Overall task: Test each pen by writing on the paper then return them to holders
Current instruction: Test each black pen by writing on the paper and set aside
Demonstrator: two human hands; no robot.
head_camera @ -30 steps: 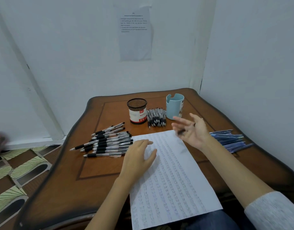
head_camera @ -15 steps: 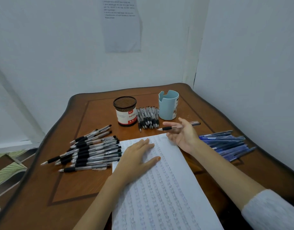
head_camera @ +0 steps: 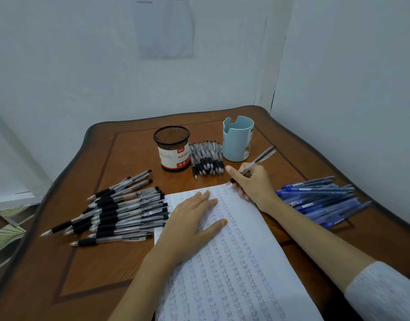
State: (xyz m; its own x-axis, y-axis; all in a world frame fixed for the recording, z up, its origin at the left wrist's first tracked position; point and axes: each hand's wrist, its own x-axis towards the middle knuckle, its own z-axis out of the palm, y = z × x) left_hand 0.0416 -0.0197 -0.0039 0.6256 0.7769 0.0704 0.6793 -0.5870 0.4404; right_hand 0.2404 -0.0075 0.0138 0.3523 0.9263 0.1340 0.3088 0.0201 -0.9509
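Table [head_camera: 106,251] carries the paper [head_camera: 245,262], and I see the left hand [head_camera: 190,225] pressing it flat, fingers straight. The right hand [head_camera: 252,184], raised and loose half a second ago, has settled into a writing grip on the pen [head_camera: 257,161]. Its tip is at the paper's top edge, so I judge this pen's test is starting.

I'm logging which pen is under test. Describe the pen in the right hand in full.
The pen is slim, with a clear plastic-looking barrel and a black grip. The right hand pinches it near the grip, tilted, rear end pointing away toward the blue holder. Its tip sits at the far edge of the paper.
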